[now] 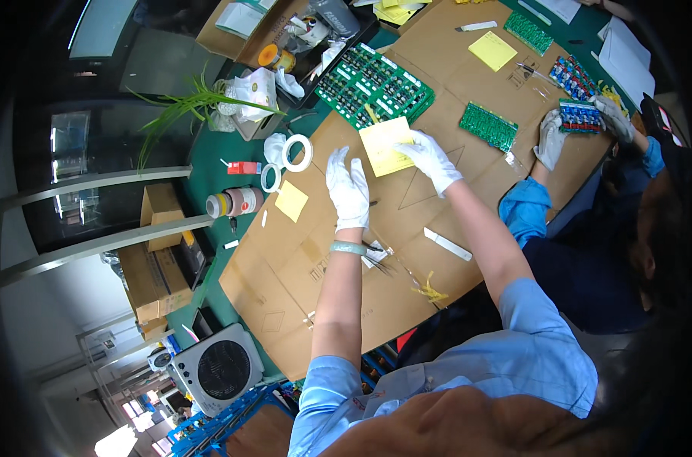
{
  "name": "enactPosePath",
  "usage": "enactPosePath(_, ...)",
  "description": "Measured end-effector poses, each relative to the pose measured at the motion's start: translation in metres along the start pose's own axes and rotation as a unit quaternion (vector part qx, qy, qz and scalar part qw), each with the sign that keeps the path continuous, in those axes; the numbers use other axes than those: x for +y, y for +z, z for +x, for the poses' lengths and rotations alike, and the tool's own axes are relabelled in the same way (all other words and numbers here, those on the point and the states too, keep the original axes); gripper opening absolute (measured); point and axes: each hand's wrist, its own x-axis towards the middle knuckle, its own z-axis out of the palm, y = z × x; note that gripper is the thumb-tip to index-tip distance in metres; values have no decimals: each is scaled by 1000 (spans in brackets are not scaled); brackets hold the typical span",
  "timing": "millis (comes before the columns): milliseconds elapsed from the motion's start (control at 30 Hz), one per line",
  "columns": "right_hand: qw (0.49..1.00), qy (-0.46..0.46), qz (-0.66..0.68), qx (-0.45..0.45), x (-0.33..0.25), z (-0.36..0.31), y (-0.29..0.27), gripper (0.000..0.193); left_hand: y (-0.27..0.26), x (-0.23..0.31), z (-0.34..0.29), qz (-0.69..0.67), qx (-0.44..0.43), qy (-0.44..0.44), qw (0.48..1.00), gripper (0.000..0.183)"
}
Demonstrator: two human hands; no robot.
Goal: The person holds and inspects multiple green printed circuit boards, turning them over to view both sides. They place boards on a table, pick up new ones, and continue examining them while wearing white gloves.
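Both my hands wear white gloves. My right hand (431,161) pinches the right edge of a square yellow paper sheet (385,146), which lies partly over the near corner of the green circuit boards (372,87). To the left of the sheet, my left hand (347,189) is held above the cardboard with its fingers stretched and nothing in it. The boards form a large panel or stack with rows of dark components. Another yellow sheet (292,201) lies left of my left hand, beside two white tape rolls (298,153).
Cardboard (285,266) covers the green table. Tweezers (380,263) and a white-handled cutter (448,244) lie near me. At right, a co-worker's gloved hands (550,141) hold a populated board (580,116). A bare green board (489,126), potted plant (224,107) and fan (222,369) stand about.
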Motion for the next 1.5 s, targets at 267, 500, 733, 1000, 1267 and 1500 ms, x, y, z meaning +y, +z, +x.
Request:
enactPosePath(267,998,47,26,23,31,6,-5,32,30,38,59,117,-151,76,979,58)
enactPosePath(500,996,63,64,22,40,10,-20,32,66,36,60,185,-212,55,958,72)
enactPosePath(733,981,143,76,106,16,-27,-28,40,62,51,69,182,-218,28,959,70)
enactPosePath(1000,954,160,138,212,35,-130,6,37,-45,32,-3,-120,-38,-139,982,54)
enactPosePath(1267,992,96,67,-50,52,-223,24,31,-147,15,-277,13,-108,-245,963,61)
enactPosePath(1500,978,45,-163,-119,31,-259,65,23,-187,11,-454,191,-223,-431,853,80)
